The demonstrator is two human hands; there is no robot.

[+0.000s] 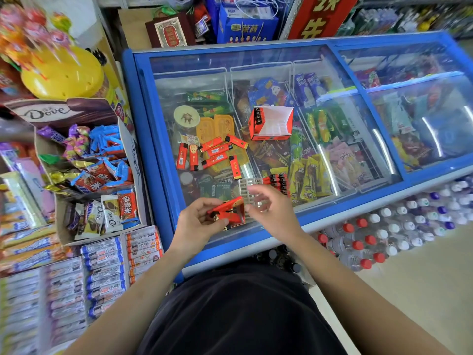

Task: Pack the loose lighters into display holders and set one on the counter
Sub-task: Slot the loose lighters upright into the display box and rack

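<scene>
The left hand (197, 221) grips a red holder (231, 211); the right hand (268, 208) is open beside it. Keep the holder steady and slide the loose lighters (213, 160) in straight.

the left hand (202, 221) and the right hand (271, 208) are side by side over the near edge of the freezer lid (256, 234), with a small holder (230, 213) in the left hand. a grid tray (247, 185) lies just behind the right hand with lighters (277, 184) at its right end, loose lighters (212, 156) lie on the lid behind the left hand, and a big display holder (271, 123) stands farther back. boxes of sweets (97, 162) sit left of the left hand, and bottles (399, 226) stand low to the right of the right hand.
</scene>
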